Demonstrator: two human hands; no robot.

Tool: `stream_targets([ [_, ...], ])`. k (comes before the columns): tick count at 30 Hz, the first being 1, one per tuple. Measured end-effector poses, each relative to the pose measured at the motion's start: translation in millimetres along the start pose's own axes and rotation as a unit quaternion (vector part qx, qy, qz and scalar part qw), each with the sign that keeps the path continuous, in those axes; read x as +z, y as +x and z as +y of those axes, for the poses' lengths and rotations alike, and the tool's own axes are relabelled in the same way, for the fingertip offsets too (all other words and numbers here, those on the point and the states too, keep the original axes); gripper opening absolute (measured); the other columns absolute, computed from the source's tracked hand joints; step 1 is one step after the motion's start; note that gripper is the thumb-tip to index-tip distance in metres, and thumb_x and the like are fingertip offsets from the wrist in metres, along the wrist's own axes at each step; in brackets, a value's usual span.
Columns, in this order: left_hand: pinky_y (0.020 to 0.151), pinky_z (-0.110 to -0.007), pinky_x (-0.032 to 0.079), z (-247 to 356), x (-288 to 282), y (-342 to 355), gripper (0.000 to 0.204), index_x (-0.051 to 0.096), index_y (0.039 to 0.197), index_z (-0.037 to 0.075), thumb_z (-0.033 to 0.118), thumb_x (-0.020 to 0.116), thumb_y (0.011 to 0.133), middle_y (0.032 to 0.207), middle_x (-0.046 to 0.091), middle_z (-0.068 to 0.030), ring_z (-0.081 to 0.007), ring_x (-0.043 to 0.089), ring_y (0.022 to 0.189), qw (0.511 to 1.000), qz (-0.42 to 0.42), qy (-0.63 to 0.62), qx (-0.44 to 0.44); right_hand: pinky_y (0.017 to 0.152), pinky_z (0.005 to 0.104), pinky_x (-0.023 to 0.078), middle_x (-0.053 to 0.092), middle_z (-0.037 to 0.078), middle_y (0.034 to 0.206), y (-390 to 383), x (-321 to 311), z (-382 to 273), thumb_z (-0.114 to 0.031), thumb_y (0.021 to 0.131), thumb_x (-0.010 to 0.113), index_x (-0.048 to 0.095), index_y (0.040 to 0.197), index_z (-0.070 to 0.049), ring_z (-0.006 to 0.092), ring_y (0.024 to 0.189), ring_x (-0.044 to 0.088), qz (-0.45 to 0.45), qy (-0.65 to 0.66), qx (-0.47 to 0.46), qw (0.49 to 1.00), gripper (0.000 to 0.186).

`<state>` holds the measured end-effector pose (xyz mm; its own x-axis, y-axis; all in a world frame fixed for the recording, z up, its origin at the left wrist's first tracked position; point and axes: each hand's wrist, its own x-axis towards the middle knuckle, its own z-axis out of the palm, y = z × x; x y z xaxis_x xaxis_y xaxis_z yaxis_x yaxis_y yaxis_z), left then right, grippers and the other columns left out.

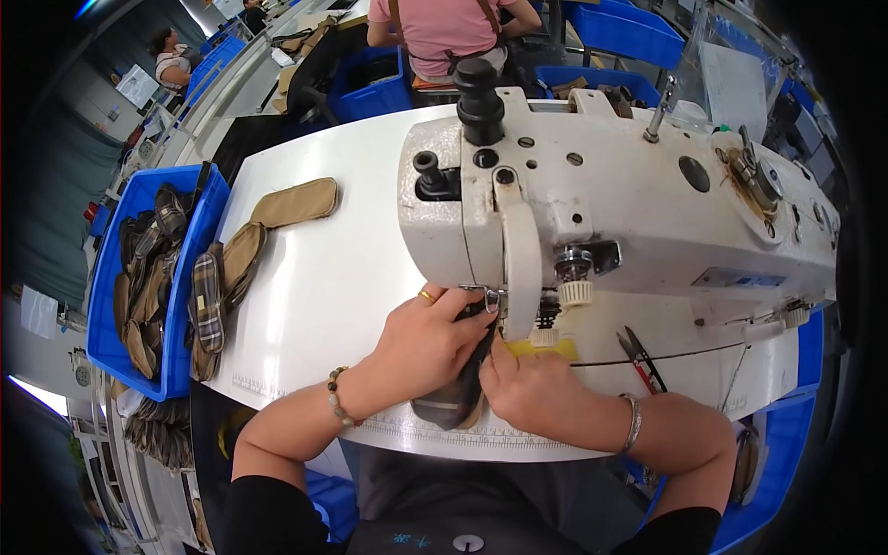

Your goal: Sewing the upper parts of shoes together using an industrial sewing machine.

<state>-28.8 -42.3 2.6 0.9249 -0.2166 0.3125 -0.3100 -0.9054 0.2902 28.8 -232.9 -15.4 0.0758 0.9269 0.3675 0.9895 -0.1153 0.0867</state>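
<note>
Under the head of a white sewing machine (610, 250) lies a dark plaid fabric piece (448, 405) with a tan edge. My left hand (421, 342), with a ring and a beaded bracelet, is closed on the piece's left side, its fingertips by the presser foot. On the other side, my right hand (532, 384), wearing a silver bangle, pinches the same piece's edge close to the needle area. The needle itself is hidden behind the fingers and the machine. Right of my right hand, a pair of thread snips (640, 359) with red on the handle lies on the white table (324, 268).
A blue bin (104, 305) full of tan and plaid fabric pieces stands left of the table. A tan fabric piece (301, 202) and a plaid one (207, 301) lie near it. Beyond the table sits a person in pink (439, 37), with more blue bins (375, 88) around.
</note>
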Motion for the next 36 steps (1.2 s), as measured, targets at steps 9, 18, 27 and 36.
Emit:
stream_targets([
  [9,0.081,-0.038,0.056,18,-47,-8,0.055,0.060,0.125,-0.004,0.025,0.070,0.080,0.132,0.057,-0.0182,-0.0351,0.060,0.117,0.987,-0.148,0.026,0.058,0.042,0.0307,0.048,0.068,0.019,0.075,0,-1,8,-0.015,0.073,0.062,0.067,0.081,0.004,0.0183,0.053,0.065,0.012,0.064,0.038,0.997,0.021],
  [18,0.067,-0.029,0.053,41,-55,-23,0.048,0.067,0.114,0.006,0.015,0.069,0.067,0.120,0.062,-0.0036,-0.0183,0.064,0.092,0.990,-0.091,0.099,0.030,0.039,0.0264,0.042,0.069,0.022,0.078,-3,-12,-9,-0.015,0.071,0.062,0.065,0.074,-0.001,0.0116,0.046,0.056,-0.005,-0.002,-0.023,1.000,0.015],
  [27,0.083,-0.043,0.042,27,-44,-22,0.058,0.068,0.120,0.014,0.011,0.073,0.062,0.126,0.061,-0.0017,-0.0199,0.063,0.101,0.980,-0.177,0.084,0.035,0.039,0.0223,0.036,0.071,0.027,0.084,-8,-10,-21,-0.017,0.070,0.060,0.066,0.070,0.000,0.0102,0.045,0.053,0.042,-0.056,-0.068,0.995,0.017],
  [36,0.084,-0.037,0.043,14,-61,-14,0.053,0.067,0.119,0.011,0.009,0.071,0.067,0.125,0.067,-0.0039,-0.0216,0.066,0.098,0.992,-0.125,-0.002,-0.009,0.039,0.0223,0.036,0.071,0.025,0.080,-7,-9,-19,-0.017,0.067,0.060,0.066,0.071,0.001,0.0098,0.045,0.053,0.059,-0.041,-0.069,0.995,0.019],
])
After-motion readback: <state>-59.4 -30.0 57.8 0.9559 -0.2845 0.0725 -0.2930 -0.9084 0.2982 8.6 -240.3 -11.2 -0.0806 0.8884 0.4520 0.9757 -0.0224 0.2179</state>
